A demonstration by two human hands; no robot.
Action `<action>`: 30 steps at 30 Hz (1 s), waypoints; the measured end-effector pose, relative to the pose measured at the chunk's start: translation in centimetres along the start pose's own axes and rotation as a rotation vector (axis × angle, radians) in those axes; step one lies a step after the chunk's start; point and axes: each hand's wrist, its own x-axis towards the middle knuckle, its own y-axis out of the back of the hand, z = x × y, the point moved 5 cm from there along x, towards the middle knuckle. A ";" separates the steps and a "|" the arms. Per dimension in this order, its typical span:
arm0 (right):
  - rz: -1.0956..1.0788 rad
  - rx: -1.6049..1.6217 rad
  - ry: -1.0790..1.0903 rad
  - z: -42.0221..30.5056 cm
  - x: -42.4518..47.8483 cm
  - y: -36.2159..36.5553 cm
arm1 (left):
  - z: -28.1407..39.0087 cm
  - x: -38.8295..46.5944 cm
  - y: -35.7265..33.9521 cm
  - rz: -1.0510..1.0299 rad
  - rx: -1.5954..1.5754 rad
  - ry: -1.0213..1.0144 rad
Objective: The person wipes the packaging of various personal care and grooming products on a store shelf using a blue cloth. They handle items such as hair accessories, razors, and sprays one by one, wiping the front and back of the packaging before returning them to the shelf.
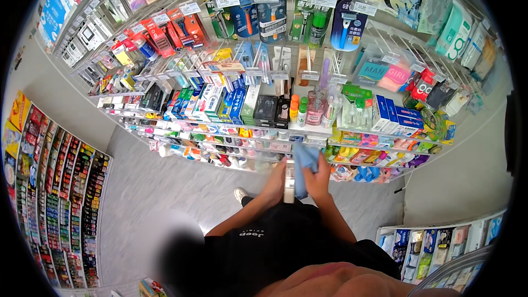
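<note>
My left hand (274, 184) grips a slim whitish box or case (289, 182), held in front of my dark shirt. What it contains cannot be told. In my right hand (319, 178) is a light blue cloth (304, 167), bunched under the fingers and close beside the box. The cloth's upper end is blurred. Just beyond both hands runs a stocked shelf (313, 129). On it stand an orange-capped bottle (294, 108), a green-capped bottle (302, 112) and a pink bottle (316, 107).
Boxes of toothpaste (208, 101) line the shelf to the left, and blue-and-white boxes (385, 113) stand at right. Above, packaged razors (247, 16) hang from protruding hooks with price tags. A packed rack (62, 189) rises at far left, another shelf (433, 251) at lower right.
</note>
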 end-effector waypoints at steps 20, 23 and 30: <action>-0.056 0.262 -0.088 -1.2 0.2 1.0 | 1.6 -0.5 1.4 0.025 -0.027 -0.016; -0.093 0.016 0.065 1.4 -1.2 2.5 | 4.4 -0.5 1.2 0.159 0.019 -0.192; 0.143 0.199 -0.114 0.5 -1.5 4.6 | 6.9 0.6 3.1 0.113 -0.152 -0.297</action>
